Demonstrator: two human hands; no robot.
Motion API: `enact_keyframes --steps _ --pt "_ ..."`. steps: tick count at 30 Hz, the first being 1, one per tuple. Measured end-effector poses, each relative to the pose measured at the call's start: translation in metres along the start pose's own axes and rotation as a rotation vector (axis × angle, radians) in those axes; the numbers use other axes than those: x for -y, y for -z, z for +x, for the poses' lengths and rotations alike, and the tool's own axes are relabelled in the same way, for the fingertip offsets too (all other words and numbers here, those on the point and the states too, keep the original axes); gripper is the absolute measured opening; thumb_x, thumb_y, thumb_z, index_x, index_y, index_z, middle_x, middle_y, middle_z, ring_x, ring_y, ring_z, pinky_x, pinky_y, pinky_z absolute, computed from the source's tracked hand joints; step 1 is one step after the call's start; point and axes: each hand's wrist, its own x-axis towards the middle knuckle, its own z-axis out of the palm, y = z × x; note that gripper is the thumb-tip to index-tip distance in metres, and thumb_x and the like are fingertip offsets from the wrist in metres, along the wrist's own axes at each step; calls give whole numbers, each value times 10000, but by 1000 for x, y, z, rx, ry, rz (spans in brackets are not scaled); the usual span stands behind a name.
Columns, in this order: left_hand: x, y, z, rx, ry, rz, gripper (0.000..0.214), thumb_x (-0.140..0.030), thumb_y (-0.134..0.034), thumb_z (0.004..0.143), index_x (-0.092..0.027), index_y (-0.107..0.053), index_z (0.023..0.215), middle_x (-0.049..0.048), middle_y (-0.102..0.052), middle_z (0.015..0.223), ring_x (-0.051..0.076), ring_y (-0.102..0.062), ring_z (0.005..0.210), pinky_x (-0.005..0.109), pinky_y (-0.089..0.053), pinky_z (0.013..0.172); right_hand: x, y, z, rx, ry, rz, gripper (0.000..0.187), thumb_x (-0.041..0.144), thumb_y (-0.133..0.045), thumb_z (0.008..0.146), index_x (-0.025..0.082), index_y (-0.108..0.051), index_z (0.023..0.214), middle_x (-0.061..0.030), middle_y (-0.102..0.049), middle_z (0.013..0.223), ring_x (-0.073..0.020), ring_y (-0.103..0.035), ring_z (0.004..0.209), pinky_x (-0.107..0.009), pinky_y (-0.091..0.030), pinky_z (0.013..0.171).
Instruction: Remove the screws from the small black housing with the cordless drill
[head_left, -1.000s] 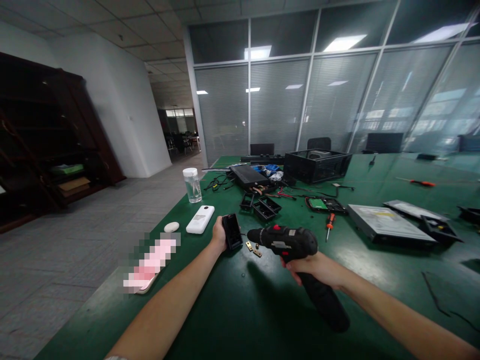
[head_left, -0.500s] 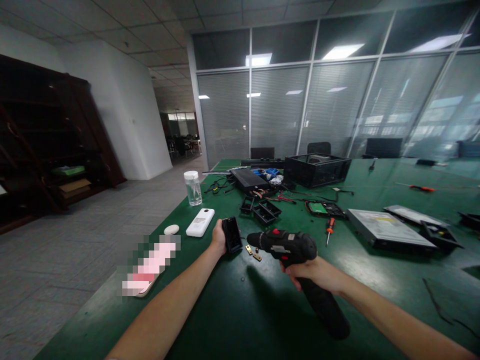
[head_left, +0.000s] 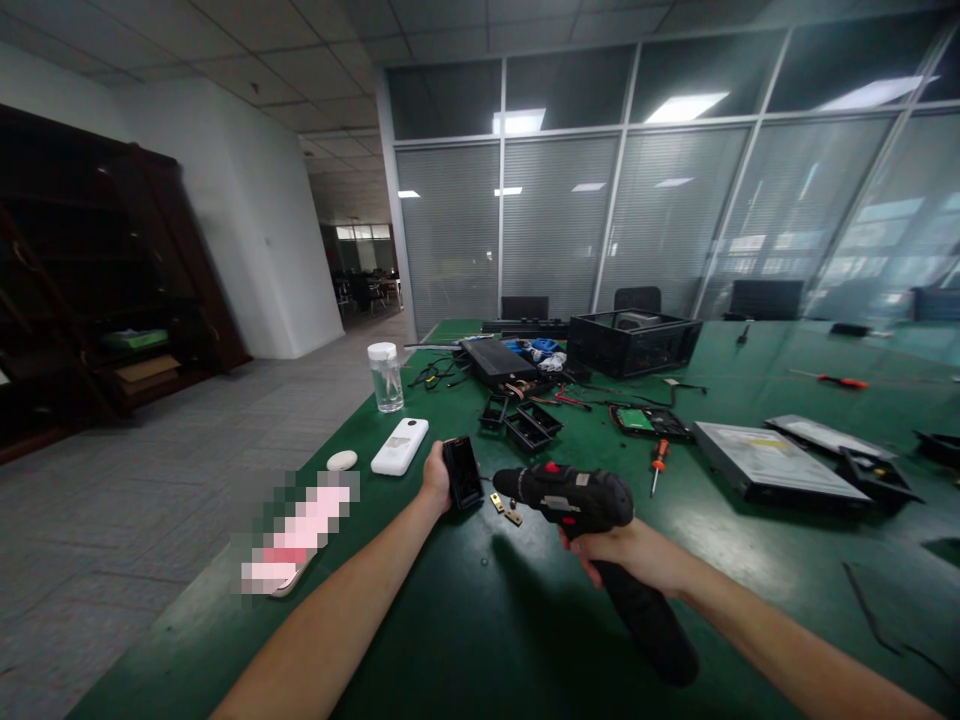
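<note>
My left hand (head_left: 436,478) grips a small black plastic frame (head_left: 463,474) by its left side, tilted up over the green table. Wrapped around the handle of a black cordless drill (head_left: 577,495) is my right hand (head_left: 622,553). The drill lies level and points left, its bit at the right side of the black frame; I cannot tell whether the tip touches. Small brass-coloured metal pieces (head_left: 513,517) lie on the table below the drill's chuck. Several more black plastic frames (head_left: 531,428) rest just beyond.
On the left are a white power bank (head_left: 400,447), a clear bottle (head_left: 388,380), a white oval object (head_left: 342,461) and a blurred-out phone (head_left: 289,580). An orange screwdriver (head_left: 659,462), a hard drive (head_left: 651,420) and an optical drive (head_left: 776,465) lie right. A black case (head_left: 634,343) stands at the back.
Almost nothing differs. Both hands keep their grips, and the drill stays pointed at the black frame; the view has shifted very slightly.
</note>
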Motion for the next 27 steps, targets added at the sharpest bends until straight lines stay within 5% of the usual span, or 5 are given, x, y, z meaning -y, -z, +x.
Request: enact_keyframes --steps 27 --pt "0 1 -1 12 -26 50 357 -421 -384 810 -134 -595 785 83 -620 599 227 -621 521 342 -496 518 0 1 1 30 4 24 224 350 -627 732 152 -551 804 31 -546 523 -120 -492 489 -259 -368 521"
